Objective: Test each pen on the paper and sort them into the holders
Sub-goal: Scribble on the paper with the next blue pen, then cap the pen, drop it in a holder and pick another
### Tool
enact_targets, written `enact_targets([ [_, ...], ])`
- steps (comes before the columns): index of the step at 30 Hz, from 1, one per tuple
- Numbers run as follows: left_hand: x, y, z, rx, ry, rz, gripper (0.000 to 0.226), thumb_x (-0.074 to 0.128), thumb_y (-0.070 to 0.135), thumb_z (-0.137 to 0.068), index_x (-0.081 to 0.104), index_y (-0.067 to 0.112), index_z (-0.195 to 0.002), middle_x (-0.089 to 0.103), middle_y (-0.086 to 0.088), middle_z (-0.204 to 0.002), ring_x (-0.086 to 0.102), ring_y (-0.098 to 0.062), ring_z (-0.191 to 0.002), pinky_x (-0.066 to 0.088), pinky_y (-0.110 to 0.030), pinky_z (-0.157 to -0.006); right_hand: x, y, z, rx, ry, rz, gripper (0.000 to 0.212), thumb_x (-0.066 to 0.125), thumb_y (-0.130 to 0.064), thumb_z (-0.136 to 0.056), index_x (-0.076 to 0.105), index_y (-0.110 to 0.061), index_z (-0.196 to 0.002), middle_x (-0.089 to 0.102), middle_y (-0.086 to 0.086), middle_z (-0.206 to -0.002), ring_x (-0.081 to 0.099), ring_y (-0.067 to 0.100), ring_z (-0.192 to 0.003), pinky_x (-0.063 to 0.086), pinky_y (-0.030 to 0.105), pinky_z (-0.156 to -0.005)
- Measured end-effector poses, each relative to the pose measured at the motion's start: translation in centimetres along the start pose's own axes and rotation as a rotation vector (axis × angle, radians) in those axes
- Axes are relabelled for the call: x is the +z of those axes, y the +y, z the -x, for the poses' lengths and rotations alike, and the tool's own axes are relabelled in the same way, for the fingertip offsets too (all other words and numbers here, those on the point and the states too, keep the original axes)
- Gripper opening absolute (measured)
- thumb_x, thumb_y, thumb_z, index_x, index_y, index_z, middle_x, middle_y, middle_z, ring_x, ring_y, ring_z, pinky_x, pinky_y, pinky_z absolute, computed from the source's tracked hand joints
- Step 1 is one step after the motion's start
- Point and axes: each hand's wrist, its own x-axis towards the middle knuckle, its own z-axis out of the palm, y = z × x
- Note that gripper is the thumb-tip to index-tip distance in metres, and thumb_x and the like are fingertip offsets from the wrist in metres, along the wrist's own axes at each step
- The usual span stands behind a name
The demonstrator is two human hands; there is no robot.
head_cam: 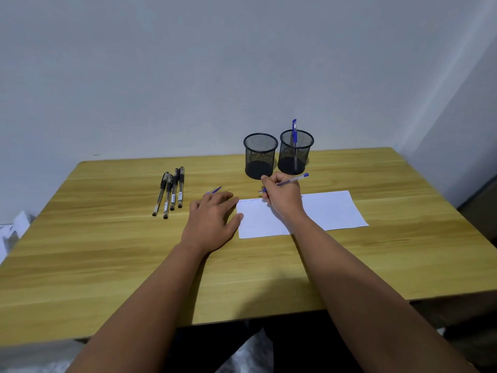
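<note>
Desk [107,265]: R hand [282,195] grips pen [293,180].

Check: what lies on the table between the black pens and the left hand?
In the head view, mostly bare wood; only a blue pen lies just beyond the left hand, right of the black pens.

Left arm: bare, reaching forward from the lower left, forearm extended. Left hand [212,219]: palm down, flat, fingers loosely together and pointing away, thumb spread toward the right; nothing gripped. Right arm: bare, reaching forward from the lower right, angled inward. Right hand [282,196]: fingers curled closed in a writing grip around a pen [291,180], knuckles up, wrist low.
</note>
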Motion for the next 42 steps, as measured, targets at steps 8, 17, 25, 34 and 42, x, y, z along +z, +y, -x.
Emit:
enact_targets([
  [8,-1.0,0.2,0.0,0.024,0.099,0.097,0.046,0.060,0.051,-0.092,0.061,0.029,-0.133,0.059,0.007,-0.129,0.054,-0.018,-0.120,0.045,-0.043,-0.094,-0.1,-3.7,1.1,0.038,-0.132,-0.037,0.035,0.075,-0.022,-0.102,0.055,-0.012,-0.075,0.057,0.007,-0.058,0.052,0.013,-0.045,0.041,0.024,-0.044],
  [17,-3.6,-1.7,-3.4,-0.282,-0.033,-0.349,0.037,0.046,0.043,-0.098,0.071,0.025,-0.118,0.057,-0.004,-0.129,0.045,-0.033,-0.122,0.035,-0.050,-0.098,-1.7,-7.7,1.2,-0.017,-0.119,-0.024,0.028,0.077,-0.038,-0.100,0.070,-0.016,-0.083,0.072,-0.001,-0.067,0.055,0.007,-0.048,0.046,0.024,-0.050],
  [25,-3.1,-1.3,-3.3,-0.218,-0.016,-0.349,0.025,0.054,0.036,-0.097,0.072,0.029,-0.112,0.067,0.002,-0.113,0.054,-0.029,-0.110,0.036,-0.046,-0.089,-3.9,-6.8,1.4,0.036,-0.173,-0.071,0.012,0.074,-0.020,-0.102,0.072,-0.013,-0.093,0.074,0.011,-0.086,0.058,0.012,-0.056,0.047,0.023,-0.047],
  [34,-6.1,0.8,-3.5,-0.299,0.060,0.425,0.014,0.058,0.022,-0.099,0.071,0.020,-0.102,0.074,0.003,-0.094,0.067,-0.020,-0.092,0.049,-0.029,-0.073,-5.4,-7.0,2.7,0.021,-0.322,0.080,0.017,0.081,-0.008,-0.093,0.081,-0.008,-0.110,0.084,0.014,-0.105,0.069,0.010,-0.063,0.048,0.021,-0.055],
  [42,-8.4,2.3,-3.6,-0.245,0.012,0.591,0.014,0.059,0.019,-0.101,0.072,0.016,-0.102,0.075,0.005,-0.094,0.067,-0.019,-0.095,0.051,-0.033,-0.080,-5.8,-8.9,3.7,-0.047,-0.321,0.159,0.009,0.080,-0.007,-0.091,0.083,-0.008,-0.099,0.084,0.015,-0.099,0.066,0.010,-0.061,0.048,0.024,-0.057],
])
